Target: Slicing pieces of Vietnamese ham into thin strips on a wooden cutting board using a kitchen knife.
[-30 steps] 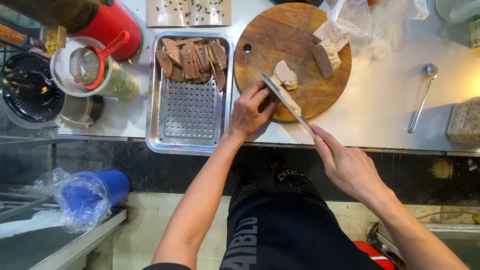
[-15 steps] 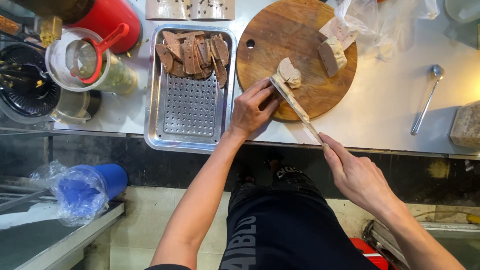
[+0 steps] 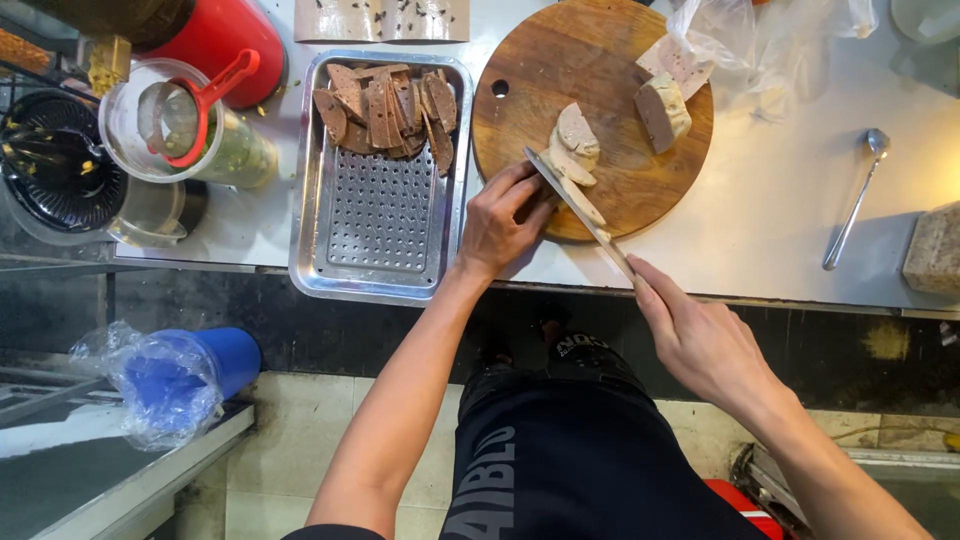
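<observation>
Right hand [image 3: 700, 340] is gripping the knife [image 3: 578, 208], its blade lying across the meat loaf [image 3: 572, 150]; left hand [image 3: 500, 215], fingers curled, is steadying that loaf on the cutting board [image 3: 560, 60].

My left hand [image 3: 500, 218] lies palm down past the near edge of the surface, fingers curled and pointing toward the far right corner, fingertips pinching in a closed grip. My left forearm runs bare and straight back to me. My right hand [image 3: 700, 335] hangs off the near edge, closed in a grip, index finger stretched forward, wrist and forearm angling back rightward.
</observation>
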